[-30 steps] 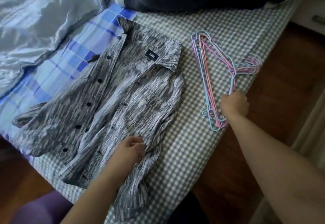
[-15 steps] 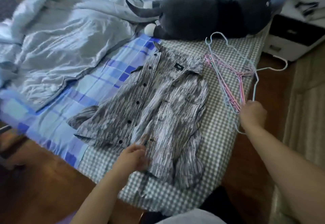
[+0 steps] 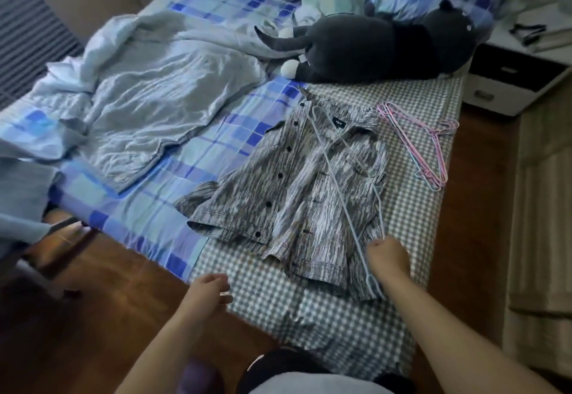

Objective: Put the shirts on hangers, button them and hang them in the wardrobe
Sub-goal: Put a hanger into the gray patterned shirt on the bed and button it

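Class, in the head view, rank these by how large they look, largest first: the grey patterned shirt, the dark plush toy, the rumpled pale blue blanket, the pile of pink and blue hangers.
1. Pale blue blanket
2. Grey patterned shirt and dark plush toy: similar; the toy lies farther away, so unranked.
3. Pile of hangers

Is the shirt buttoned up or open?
Open. The shirt lies spread on the bed, its button edge folded aside, label showing.

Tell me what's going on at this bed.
A person is getting a shirt onto a hanger. The right hand grips a pale blue wire hanger laid across the grey streaked button-up shirt, which lies open and unbuttoned on the green checked sheet. The left hand hovers empty beside the bed. A bundle of pink and blue hangers waits nearby.
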Demonstrator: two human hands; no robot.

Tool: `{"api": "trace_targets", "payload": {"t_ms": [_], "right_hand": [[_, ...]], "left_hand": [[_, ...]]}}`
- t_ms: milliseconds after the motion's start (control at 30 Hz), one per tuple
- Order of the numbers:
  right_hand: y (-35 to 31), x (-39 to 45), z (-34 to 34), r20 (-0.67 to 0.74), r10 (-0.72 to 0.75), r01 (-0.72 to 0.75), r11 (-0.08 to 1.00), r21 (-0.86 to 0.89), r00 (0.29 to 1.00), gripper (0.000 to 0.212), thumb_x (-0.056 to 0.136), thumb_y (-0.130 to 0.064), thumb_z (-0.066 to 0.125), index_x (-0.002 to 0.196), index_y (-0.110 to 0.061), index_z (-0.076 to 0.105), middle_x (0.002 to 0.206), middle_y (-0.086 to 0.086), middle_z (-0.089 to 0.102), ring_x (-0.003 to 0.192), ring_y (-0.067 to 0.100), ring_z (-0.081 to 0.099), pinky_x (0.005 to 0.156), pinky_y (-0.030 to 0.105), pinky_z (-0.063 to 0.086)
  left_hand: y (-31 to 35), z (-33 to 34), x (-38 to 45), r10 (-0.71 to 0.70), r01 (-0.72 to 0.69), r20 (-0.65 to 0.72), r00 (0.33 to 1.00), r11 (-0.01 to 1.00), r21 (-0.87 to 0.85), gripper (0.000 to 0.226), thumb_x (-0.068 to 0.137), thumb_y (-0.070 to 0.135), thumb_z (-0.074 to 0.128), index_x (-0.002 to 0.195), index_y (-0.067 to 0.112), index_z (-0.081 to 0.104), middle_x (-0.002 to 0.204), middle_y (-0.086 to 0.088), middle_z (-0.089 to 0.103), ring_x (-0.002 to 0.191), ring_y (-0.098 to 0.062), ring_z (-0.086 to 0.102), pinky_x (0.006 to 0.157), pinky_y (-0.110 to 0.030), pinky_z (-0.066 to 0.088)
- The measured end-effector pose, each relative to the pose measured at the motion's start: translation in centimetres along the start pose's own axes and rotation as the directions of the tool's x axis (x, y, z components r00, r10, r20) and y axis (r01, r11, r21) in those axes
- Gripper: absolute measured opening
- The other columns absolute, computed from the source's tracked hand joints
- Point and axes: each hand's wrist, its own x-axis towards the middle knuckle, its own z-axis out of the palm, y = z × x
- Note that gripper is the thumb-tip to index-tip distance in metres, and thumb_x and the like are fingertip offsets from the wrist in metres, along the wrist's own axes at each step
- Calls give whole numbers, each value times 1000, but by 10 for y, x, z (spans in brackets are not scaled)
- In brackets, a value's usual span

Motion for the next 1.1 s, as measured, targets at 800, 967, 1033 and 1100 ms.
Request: {"api": "trace_targets", "payload": {"t_ms": [800, 967, 1033, 1100], "right_hand": [[-35, -23, 166, -232, 331, -353, 933, -62, 915, 55, 99, -48, 58, 123, 1, 61, 94, 17, 69, 70, 28, 61, 55, 32, 42], [-39, 1, 166, -298, 444, -509, 839, -192, 845, 52, 102, -48, 51, 128, -5, 62, 131, 22, 55, 106, 42, 61, 84, 47, 55], [-39, 6, 163, -300, 453, -524, 822, -223, 839, 55, 102, -52, 47, 136, -10, 56, 141, 20, 47, 105, 43, 61, 86, 49, 55], [-40, 2, 161, -286, 444, -517, 810, -277, 849, 50, 103, -48, 45, 131, -8, 58, 124, 19, 61, 96, 40, 65, 81, 49, 57]], "left_hand": [[126, -111, 241, 342, -341, 219, 914, 354, 871, 71, 88, 61, 67, 143, 20, 49, 143, -22, 46, 135, -39, 39, 111, -46, 32], [131, -76, 296, 223, -326, 275, 935, 240, 914, 71, 81, 84, 52, 138, 42, 53, 154, -19, 31, 142, -43, 26, 120, -51, 21], [128, -65, 299, 231, -343, 299, 926, 187, 920, 56, 88, 75, 54, 129, 36, 59, 143, -20, 42, 133, -42, 37, 114, -50, 30], [137, -63, 295, 318, -427, 356, 879, 187, 885, 27, 99, 46, 56, 109, 21, 64, 119, -18, 58, 108, -38, 54, 97, -46, 48]]}}
